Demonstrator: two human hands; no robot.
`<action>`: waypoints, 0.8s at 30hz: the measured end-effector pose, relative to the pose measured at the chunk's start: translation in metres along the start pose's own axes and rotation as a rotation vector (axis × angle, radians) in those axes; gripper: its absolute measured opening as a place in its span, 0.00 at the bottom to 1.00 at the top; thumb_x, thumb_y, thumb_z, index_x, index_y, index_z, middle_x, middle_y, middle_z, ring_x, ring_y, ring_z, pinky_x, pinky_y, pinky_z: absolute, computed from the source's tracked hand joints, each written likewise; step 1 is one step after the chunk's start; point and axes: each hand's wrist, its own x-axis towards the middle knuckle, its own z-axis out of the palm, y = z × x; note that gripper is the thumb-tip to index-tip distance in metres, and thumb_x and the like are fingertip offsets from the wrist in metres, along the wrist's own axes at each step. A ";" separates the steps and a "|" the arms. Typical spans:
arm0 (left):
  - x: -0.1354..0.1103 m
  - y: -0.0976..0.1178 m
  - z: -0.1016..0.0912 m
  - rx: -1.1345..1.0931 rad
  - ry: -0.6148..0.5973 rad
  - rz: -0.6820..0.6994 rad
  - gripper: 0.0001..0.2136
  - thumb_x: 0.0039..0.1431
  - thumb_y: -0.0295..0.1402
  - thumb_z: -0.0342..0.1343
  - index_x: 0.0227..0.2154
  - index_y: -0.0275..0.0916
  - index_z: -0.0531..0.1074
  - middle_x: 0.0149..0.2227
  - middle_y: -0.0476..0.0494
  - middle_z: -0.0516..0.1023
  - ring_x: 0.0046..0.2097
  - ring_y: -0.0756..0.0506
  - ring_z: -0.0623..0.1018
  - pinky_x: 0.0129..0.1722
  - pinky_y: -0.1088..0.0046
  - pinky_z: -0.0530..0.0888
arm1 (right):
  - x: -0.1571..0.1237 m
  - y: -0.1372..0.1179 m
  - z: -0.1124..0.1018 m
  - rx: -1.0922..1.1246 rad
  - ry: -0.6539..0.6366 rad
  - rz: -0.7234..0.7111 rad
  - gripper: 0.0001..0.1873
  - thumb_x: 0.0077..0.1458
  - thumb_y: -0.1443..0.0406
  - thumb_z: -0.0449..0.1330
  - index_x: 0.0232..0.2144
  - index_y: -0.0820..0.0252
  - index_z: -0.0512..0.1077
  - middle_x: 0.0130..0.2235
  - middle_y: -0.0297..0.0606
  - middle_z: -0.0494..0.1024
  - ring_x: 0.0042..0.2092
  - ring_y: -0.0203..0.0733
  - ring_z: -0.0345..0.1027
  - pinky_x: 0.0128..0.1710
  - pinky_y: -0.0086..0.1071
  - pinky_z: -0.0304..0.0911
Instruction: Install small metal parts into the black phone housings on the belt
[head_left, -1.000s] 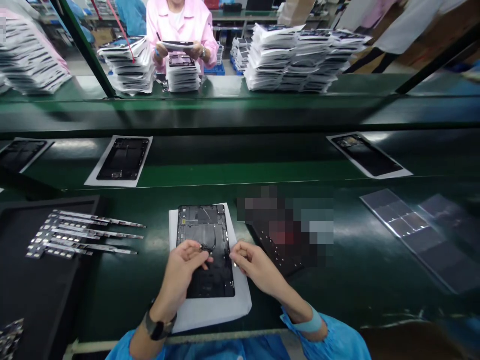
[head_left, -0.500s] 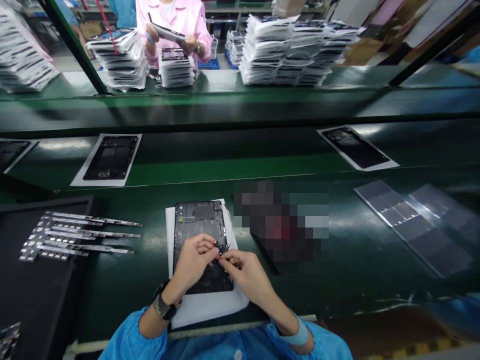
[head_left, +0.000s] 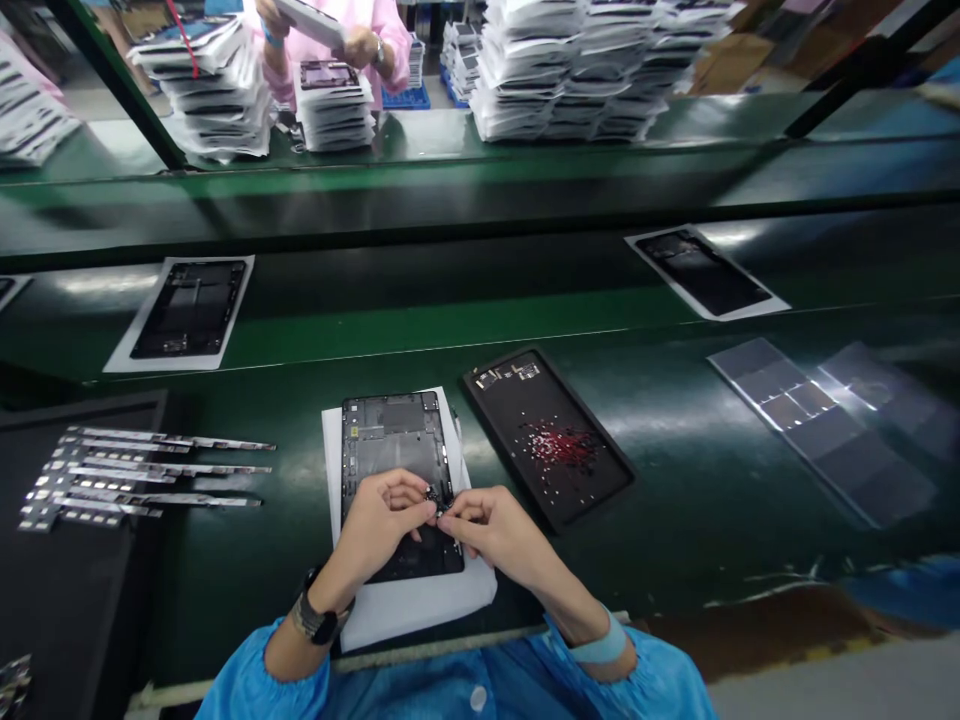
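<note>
A black tablet back shell point(head_left: 390, 440) lies on a white sheet point(head_left: 409, 605) on the green bench in front of me. My left hand point(head_left: 382, 525) and my right hand point(head_left: 491, 530) meet over its right edge, fingertips pinched together on a small dark part point(head_left: 439, 502) too tiny to name. Both hands rest on the shell's lower half and hide it. A watch sits on my left wrist, a blue band on my right.
A black tray point(head_left: 551, 435) with red specks and small parts lies right of the shell. Several flex strips point(head_left: 142, 470) lie on the left. Shells on sheets point(head_left: 184, 310) point(head_left: 705, 270) ride the belt. Grey panels point(head_left: 817, 425) lie right. A person in pink point(head_left: 330, 30) works among stacks point(head_left: 592, 70).
My right hand came in from the shell's right side to meet my left hand in a pinch. The view tilted down, and the person opposite lifted a tablet.
</note>
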 end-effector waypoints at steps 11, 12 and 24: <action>-0.002 0.000 -0.002 0.015 -0.017 0.018 0.13 0.39 0.34 0.70 0.25 0.35 0.73 0.21 0.47 0.77 0.23 0.49 0.76 0.21 0.76 0.73 | 0.001 -0.005 -0.004 0.040 -0.039 0.064 0.15 0.47 0.55 0.66 0.21 0.62 0.74 0.14 0.27 0.66 0.15 0.29 0.53 0.13 0.23 0.47; -0.002 0.000 -0.002 0.014 -0.019 0.018 0.13 0.39 0.34 0.70 0.25 0.35 0.73 0.21 0.47 0.77 0.23 0.48 0.76 0.21 0.75 0.73 | 0.001 -0.004 -0.004 0.043 -0.040 0.068 0.15 0.47 0.56 0.66 0.21 0.63 0.74 0.13 0.27 0.65 0.15 0.28 0.53 0.12 0.23 0.48; -0.003 -0.003 -0.004 0.006 -0.025 0.034 0.11 0.40 0.33 0.70 0.24 0.35 0.74 0.22 0.48 0.77 0.23 0.49 0.75 0.22 0.76 0.74 | 0.002 -0.004 -0.005 0.053 -0.042 0.080 0.14 0.46 0.58 0.66 0.22 0.63 0.74 0.13 0.27 0.66 0.14 0.28 0.53 0.12 0.23 0.49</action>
